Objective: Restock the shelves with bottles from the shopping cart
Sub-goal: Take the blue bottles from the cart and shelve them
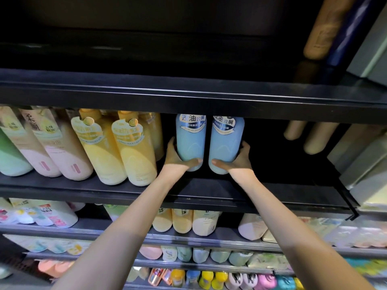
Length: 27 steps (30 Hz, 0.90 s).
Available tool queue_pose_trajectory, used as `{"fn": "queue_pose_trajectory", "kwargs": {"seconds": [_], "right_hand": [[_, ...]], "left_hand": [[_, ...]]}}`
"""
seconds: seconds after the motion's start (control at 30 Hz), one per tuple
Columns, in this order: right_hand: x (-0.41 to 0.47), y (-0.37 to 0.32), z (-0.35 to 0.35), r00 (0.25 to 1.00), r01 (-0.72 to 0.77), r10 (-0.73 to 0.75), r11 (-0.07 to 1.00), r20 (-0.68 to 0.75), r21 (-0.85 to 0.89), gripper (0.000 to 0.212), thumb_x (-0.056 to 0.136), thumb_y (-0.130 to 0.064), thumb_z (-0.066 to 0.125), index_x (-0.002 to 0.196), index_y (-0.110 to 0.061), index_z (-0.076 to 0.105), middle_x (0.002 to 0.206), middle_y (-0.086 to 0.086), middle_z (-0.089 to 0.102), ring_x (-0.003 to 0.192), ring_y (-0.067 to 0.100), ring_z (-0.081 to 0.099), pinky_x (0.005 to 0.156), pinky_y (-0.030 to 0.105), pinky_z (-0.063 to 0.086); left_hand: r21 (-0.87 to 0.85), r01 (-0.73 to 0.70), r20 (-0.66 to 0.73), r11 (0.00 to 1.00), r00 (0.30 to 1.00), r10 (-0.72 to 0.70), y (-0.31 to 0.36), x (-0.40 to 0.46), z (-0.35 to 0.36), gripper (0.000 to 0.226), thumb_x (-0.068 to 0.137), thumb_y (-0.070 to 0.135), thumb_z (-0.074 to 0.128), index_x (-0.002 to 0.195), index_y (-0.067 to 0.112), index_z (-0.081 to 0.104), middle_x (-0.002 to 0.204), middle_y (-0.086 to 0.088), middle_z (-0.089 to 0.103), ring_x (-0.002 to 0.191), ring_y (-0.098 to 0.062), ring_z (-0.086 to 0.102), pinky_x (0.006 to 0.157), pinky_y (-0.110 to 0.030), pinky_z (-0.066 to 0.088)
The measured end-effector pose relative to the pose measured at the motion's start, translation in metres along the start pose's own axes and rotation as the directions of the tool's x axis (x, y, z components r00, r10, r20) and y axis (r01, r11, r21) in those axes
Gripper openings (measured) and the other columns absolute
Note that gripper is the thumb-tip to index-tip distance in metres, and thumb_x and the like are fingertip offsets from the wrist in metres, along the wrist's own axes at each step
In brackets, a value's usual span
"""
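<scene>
Two light blue bottles stand side by side on the dark middle shelf (209,197). My left hand (178,158) grips the base of the left blue bottle (190,141), thumb across its front. My right hand (236,160) grips the base of the right blue bottle (226,143) the same way. Both bottles are upright, their tops hidden behind the shelf board above. Both arms reach up from below. The shopping cart is not in view.
Yellow bottles (125,147), pink bottles (56,143) and a green bottle (10,155) fill the same shelf to the left. To the right of the blue bottles the shelf is dark, with beige bottles (314,139) further right. Lower shelves (188,239) hold several bottles and pouches.
</scene>
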State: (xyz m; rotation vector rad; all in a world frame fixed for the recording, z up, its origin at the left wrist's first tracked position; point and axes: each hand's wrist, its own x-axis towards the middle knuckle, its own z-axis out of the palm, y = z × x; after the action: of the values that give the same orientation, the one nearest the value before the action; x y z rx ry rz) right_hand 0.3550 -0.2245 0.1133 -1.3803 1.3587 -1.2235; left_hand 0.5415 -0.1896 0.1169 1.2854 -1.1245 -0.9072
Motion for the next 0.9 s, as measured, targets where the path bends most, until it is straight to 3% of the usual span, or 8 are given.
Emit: {"fn": "queue_pose_trajectory", "kwargs": {"seconds": [0.1, 0.17, 0.27, 0.33, 0.43, 0.6, 0.77, 0.9], "right_hand": [[-0.004, 0.01, 0.0, 0.999, 0.023, -0.023, 1.0, -0.028, -0.005, 0.083, 0.065, -0.015, 0.088, 0.129, -0.018, 0.036, 0.113, -0.005, 0.059, 0.106, 0.015, 0.058, 0.085, 0.027, 0.047], [-0.007, 0.016, 0.0, 0.999, 0.028, -0.028, 0.999, 0.02, -0.018, 0.074, 0.072, -0.018, 0.084, 0.131, -0.019, 0.039, 0.121, -0.002, 0.058, 0.112, 0.017, 0.059, 0.087, 0.028, 0.047], [-0.012, 0.019, 0.005, 0.998, 0.068, -0.066, 0.993, 0.021, -0.1, 0.091, 0.068, -0.023, 0.086, 0.143, -0.021, 0.033, 0.133, 0.0, 0.046, 0.12, 0.015, 0.05, 0.098, 0.033, 0.044], [-0.011, 0.018, 0.008, 0.996, 0.085, -0.085, 0.991, 0.005, -0.106, 0.1, 0.062, -0.022, 0.089, 0.143, -0.02, 0.03, 0.135, 0.002, 0.047, 0.122, 0.016, 0.05, 0.101, 0.037, 0.045], [-0.008, 0.021, 0.008, 0.999, 0.048, -0.049, 0.995, -0.011, -0.083, 0.1, 0.062, -0.017, 0.09, 0.142, -0.016, 0.029, 0.131, 0.003, 0.054, 0.12, 0.022, 0.055, 0.102, 0.045, 0.046], [-0.005, 0.023, 0.017, 0.999, 0.03, -0.027, 0.989, 0.022, -0.144, 0.084, 0.065, -0.023, 0.088, 0.133, -0.017, 0.038, 0.117, -0.005, 0.057, 0.113, 0.021, 0.059, 0.098, 0.045, 0.049], [-0.002, 0.018, 0.033, 0.999, 0.04, -0.038, 0.983, 0.015, -0.177, 0.082, 0.068, -0.022, 0.087, 0.134, -0.012, 0.038, 0.129, 0.008, 0.058, 0.117, 0.027, 0.057, 0.098, 0.046, 0.048], [-0.004, 0.019, 0.041, 0.998, 0.063, -0.066, 0.97, -0.006, -0.235, 0.083, 0.07, -0.026, 0.085, 0.138, -0.012, 0.039, 0.134, 0.009, 0.054, 0.122, 0.027, 0.054, 0.1, 0.046, 0.047]], "left_hand": [[0.07, -0.037, -0.097, 0.997, 0.994, 0.044, -0.018, -0.011, 0.005, 0.088, 0.059, 0.012, 0.091, 0.125, 0.023, 0.034, 0.119, 0.001, 0.054, 0.106, -0.012, 0.058, 0.08, -0.008, 0.047], [0.113, -0.047, -0.145, 0.993, 0.987, 0.063, -0.02, -0.012, 0.006, 0.083, 0.058, 0.02, 0.091, 0.119, 0.025, 0.036, 0.116, 0.003, 0.054, 0.104, -0.013, 0.058, 0.076, -0.006, 0.046], [0.135, -0.048, -0.158, 0.99, 0.985, 0.069, -0.024, -0.013, 0.005, 0.082, 0.061, 0.025, 0.09, 0.125, 0.022, 0.04, 0.122, -0.001, 0.057, 0.109, -0.017, 0.058, 0.09, -0.026, 0.05], [0.152, -0.055, -0.155, 0.987, 0.985, 0.079, -0.025, -0.014, 0.004, 0.084, 0.063, 0.026, 0.088, 0.132, 0.018, 0.041, 0.125, -0.003, 0.057, 0.112, -0.017, 0.057, 0.095, -0.031, 0.049], [0.209, -0.078, -0.178, 0.975, 0.977, 0.116, -0.025, -0.014, 0.006, 0.086, 0.061, 0.027, 0.089, 0.132, 0.015, 0.042, 0.126, -0.006, 0.054, 0.114, -0.019, 0.056, 0.094, -0.03, 0.048], [0.22, -0.043, -0.231, 0.975, 0.968, 0.094, -0.025, -0.013, 0.009, 0.079, 0.059, 0.027, 0.089, 0.124, 0.011, 0.046, 0.118, -0.006, 0.059, 0.107, -0.019, 0.06, 0.091, -0.033, 0.051], [0.262, -0.049, -0.311, 0.964, 0.941, 0.133, -0.024, -0.013, 0.008, 0.074, 0.067, 0.021, 0.085, 0.13, 0.009, 0.048, 0.122, -0.011, 0.057, 0.112, -0.024, 0.055, 0.093, -0.03, 0.046], [0.32, -0.051, -0.349, 0.946, 0.922, 0.168, -0.022, -0.014, 0.009, 0.075, 0.07, 0.022, 0.083, 0.134, 0.008, 0.048, 0.124, -0.015, 0.053, 0.113, -0.028, 0.052, 0.094, -0.029, 0.044]]}}
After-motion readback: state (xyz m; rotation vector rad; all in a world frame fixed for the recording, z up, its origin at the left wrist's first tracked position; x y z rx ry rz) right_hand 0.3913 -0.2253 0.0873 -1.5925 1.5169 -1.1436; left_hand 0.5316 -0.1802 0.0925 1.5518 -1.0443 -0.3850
